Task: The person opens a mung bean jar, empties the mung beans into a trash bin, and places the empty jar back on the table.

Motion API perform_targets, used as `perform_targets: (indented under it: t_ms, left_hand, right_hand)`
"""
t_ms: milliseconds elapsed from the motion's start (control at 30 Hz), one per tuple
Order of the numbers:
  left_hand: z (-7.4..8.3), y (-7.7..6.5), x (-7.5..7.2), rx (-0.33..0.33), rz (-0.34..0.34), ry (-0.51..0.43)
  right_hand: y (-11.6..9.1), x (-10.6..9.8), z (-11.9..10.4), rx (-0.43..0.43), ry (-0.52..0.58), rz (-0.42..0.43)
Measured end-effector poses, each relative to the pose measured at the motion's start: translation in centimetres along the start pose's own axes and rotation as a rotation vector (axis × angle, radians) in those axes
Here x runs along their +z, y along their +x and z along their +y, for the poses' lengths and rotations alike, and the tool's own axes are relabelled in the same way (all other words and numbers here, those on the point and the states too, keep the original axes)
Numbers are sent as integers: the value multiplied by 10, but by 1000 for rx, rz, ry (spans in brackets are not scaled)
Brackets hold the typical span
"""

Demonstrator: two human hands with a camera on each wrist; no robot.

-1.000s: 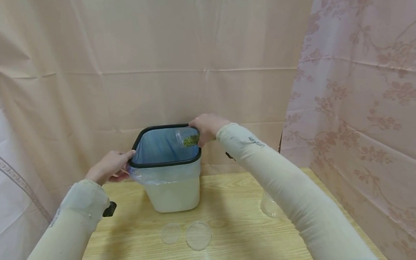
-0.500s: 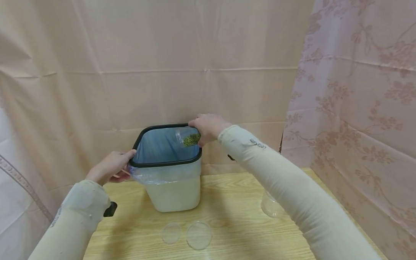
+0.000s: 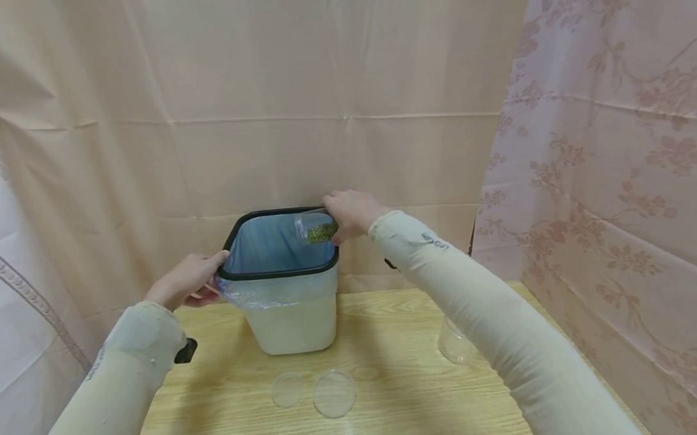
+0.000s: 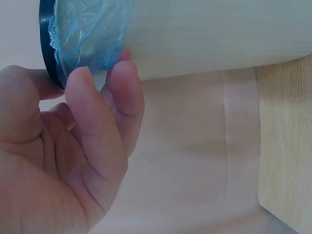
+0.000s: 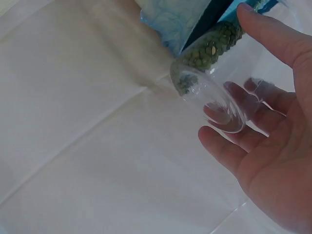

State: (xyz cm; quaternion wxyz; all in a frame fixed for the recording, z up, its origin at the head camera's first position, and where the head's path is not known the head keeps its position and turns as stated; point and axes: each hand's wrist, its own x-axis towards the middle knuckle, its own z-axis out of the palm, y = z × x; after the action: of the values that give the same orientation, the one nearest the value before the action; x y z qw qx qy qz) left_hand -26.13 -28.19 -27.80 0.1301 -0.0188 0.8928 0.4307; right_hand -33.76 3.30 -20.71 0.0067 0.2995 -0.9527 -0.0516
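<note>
My right hand (image 3: 354, 214) holds a clear plastic jar (image 3: 301, 225) tipped on its side over the right part of a bin's opening. Small green beans (image 3: 321, 232) lie along the jar's lower wall. In the right wrist view the thumb and fingers wrap the clear wall, and the beans (image 5: 214, 46) reach back to the jar's base. My left hand (image 3: 186, 281) pinches the left side of the bin's black rim (image 3: 281, 275), thumb on top and fingers below. A blue plastic liner (image 4: 90, 34) folds over that rim, close to the fingertips.
The pale bin (image 3: 295, 328) stands at the back of a wooden table (image 3: 400, 382). Two clear round lids (image 3: 287, 390) lie in front of it. Another clear jar (image 3: 453, 345) stands at the right, partly behind the right sleeve. Cloth curtains (image 3: 253, 118) hang behind and beside the table.
My right hand has shifted slightly to the right, and the beans lie a little differently in the tipped jar. The left hand keeps its hold on the rim.
</note>
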Motion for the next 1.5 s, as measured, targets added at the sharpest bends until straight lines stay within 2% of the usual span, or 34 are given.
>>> perform_targets:
  t_ms: [367, 1100, 1500]
  left_hand:
    - [1, 0, 0, 3, -6, 0]
    - [0, 2, 2, -8, 16, -10]
    - [-1, 1, 3, 0, 20, 0]
  right_hand:
    - [1, -3, 7, -23, 133, -46]
    - [3, -8, 7, -37, 191, -104]
    - [0, -9, 7, -46, 206, -102]
